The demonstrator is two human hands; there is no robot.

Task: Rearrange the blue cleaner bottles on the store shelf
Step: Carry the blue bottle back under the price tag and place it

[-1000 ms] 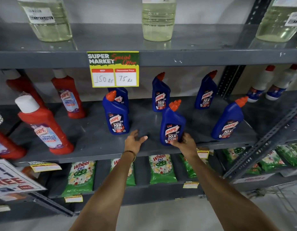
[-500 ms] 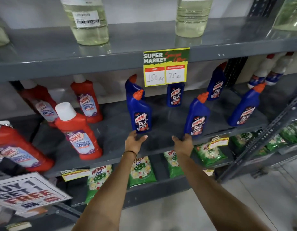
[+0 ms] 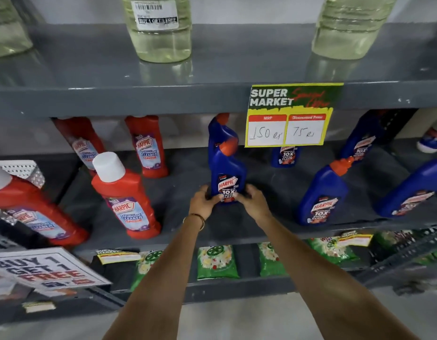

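Several blue Harpic cleaner bottles with orange caps stand on the grey middle shelf (image 3: 261, 231). My left hand (image 3: 204, 201) and my right hand (image 3: 253, 202) both grip the base of the front-left blue bottle (image 3: 226, 173), which stands upright. A second blue bottle (image 3: 219, 128) stands right behind it. Another blue bottle (image 3: 321, 195) stands to the right near the front edge, and one more (image 3: 411, 190) leans at the far right. Two blue bottles stand at the back, one (image 3: 284, 155) partly hidden by the price sign and one (image 3: 362, 141) further right.
Red Harpic bathroom cleaner bottles (image 3: 125, 200) fill the shelf's left side. A yellow price sign (image 3: 288, 116) hangs from the upper shelf, which carries clear bottles of pale liquid (image 3: 161, 33). Green detergent packets (image 3: 216, 262) lie on the lower shelf. A "Buy 1 Get 1 Free" sign (image 3: 45, 268) juts out bottom left.
My view has shifted left. My right hand let go of the middle blue bottle and moved left; both hands now hold the front-left blue bottle.
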